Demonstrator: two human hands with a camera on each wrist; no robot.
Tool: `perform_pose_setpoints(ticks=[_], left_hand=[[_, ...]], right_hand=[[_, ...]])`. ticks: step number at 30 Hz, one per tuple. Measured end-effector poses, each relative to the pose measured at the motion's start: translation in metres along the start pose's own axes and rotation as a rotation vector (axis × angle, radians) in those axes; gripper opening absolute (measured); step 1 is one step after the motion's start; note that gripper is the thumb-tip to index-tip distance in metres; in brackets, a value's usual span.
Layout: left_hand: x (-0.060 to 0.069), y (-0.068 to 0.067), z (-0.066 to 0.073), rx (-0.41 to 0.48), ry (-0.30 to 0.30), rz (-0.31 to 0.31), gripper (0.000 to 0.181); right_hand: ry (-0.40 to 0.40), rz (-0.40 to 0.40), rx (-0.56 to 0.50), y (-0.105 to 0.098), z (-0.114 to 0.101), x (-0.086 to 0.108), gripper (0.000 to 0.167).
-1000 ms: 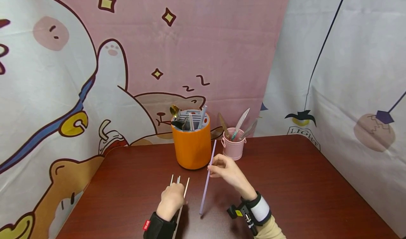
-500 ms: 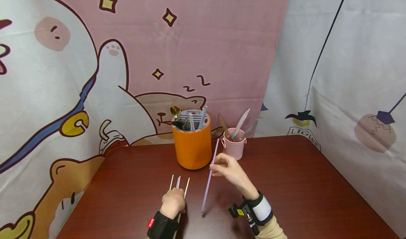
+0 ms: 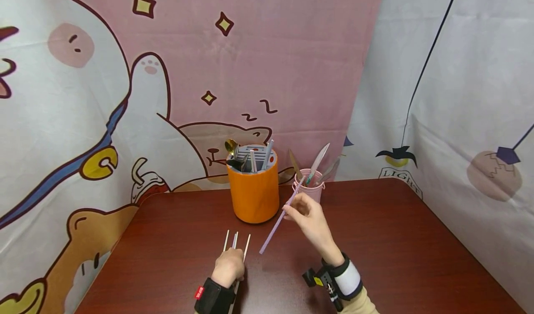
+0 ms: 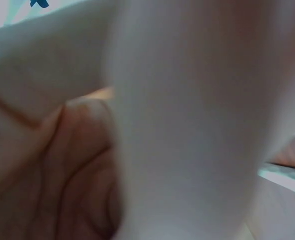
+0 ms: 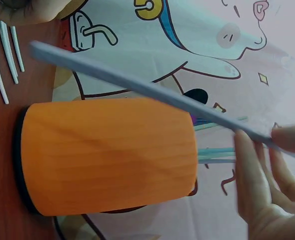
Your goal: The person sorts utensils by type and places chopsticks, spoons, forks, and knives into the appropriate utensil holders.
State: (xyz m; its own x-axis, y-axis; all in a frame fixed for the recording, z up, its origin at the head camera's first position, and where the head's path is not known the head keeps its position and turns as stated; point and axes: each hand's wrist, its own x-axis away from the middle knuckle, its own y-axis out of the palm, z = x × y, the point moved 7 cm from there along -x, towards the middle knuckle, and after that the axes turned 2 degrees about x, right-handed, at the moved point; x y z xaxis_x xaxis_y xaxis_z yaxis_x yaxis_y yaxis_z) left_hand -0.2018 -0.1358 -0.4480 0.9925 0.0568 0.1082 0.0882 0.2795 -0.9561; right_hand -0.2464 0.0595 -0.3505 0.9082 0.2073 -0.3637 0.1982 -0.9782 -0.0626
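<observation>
A lavender chopstick point(image 3: 273, 233) slants up toward the back right, pinched near its middle by the right hand point(image 3: 308, 219). In the right wrist view the thumb and fingers point(image 5: 252, 175) squeeze this chopstick near its far end, and it crosses in front of the orange holder point(image 5: 107, 155). Low over the table, the left hand point(image 3: 229, 265) grips several thin pale chopsticks point(image 3: 246, 249), whose tips stick out beyond the knuckles. Blurred skin fills most of the left wrist view and hides what that hand holds.
On the table point(image 3: 175, 240) the orange holder carries spoons and sticks. A small pink bucket point(image 3: 315, 193) with several knives point(image 3: 320, 158) stands to its right, just behind the right hand. A printed cloth point(image 3: 283, 64) hangs behind the table.
The right hand has risen a little and shifted right, tilting the lavender chopstick so that its top now overlaps the pink bucket. The left hand has barely moved.
</observation>
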Motion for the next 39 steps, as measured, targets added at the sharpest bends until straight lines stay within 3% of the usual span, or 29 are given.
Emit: perform_pose_setpoints(ticks=[5,11,17,20,26,32,39], left_hand=[[-0.001,0.0,0.002,-0.01,-0.005,-0.007,0.024],[-0.001,0.001,0.002,-0.028,-0.011,-0.015,0.026],[-0.002,0.001,0.0,-0.023,-0.015,-0.021,0.024],[-0.002,0.002,0.0,-0.029,-0.01,-0.017,0.024],[-0.002,0.002,0.001,-0.039,-0.017,-0.018,0.024],[-0.002,0.003,0.002,-0.03,-0.023,-0.026,0.024],[-0.002,0.003,0.001,-0.028,-0.019,-0.026,0.025]], right_hand=[[-0.202,0.236,-0.072,-0.013,-0.023,0.006,0.016],[-0.466,0.425,-0.181,-0.021,-0.041,0.014,0.023],[-0.617,0.533,-0.318,-0.024,-0.051,0.014,0.013],[-0.667,0.576,-0.311,-0.023,-0.057,0.008,0.014],[-0.744,0.579,-0.174,-0.015,-0.071,-0.01,0.016],[-0.815,0.57,0.111,0.0,-0.083,-0.027,0.012],[-0.786,0.51,0.238,0.011,-0.084,-0.05,0.008]])
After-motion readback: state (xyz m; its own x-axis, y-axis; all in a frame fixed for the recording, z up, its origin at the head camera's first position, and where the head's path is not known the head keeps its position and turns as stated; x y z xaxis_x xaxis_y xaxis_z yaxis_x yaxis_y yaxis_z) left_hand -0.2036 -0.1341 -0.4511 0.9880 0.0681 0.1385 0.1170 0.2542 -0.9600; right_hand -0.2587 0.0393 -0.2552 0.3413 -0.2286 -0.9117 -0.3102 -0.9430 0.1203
